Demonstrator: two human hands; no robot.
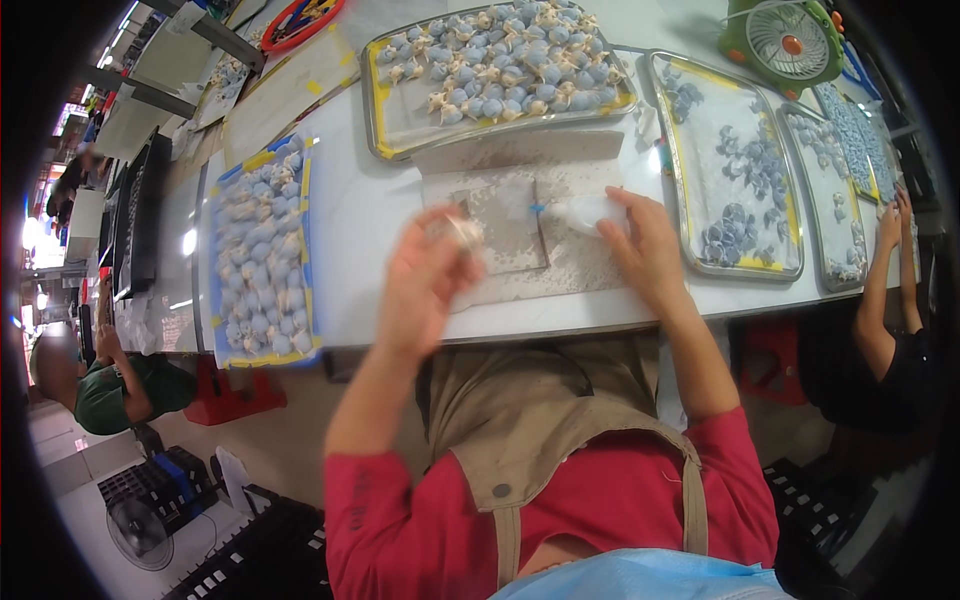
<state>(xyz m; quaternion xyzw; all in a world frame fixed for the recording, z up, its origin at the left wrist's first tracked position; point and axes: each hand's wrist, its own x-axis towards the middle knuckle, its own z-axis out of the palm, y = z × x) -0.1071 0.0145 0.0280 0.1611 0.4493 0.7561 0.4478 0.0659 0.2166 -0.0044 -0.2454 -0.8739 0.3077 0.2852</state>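
My left hand [425,275] is raised over the table's front edge, its fingers pinched on a small pale, shiny piece [463,232]. My right hand [645,240] rests on the table and grips a small white squeeze bottle [585,211] with a blue tip pointing left. Between the hands lies a grey, stained work mat [560,260] with a smaller square sheet on it.
A metal tray [385,135] of several blue-and-cream pieces sits behind the mat. A blue-edged tray [213,300] of similar pieces lies at left. Trays [795,250] with darker blue pieces stand at right, by a green fan [785,40]. Another person's arms [885,290] reach in at right; a seated person [110,385] is at left.
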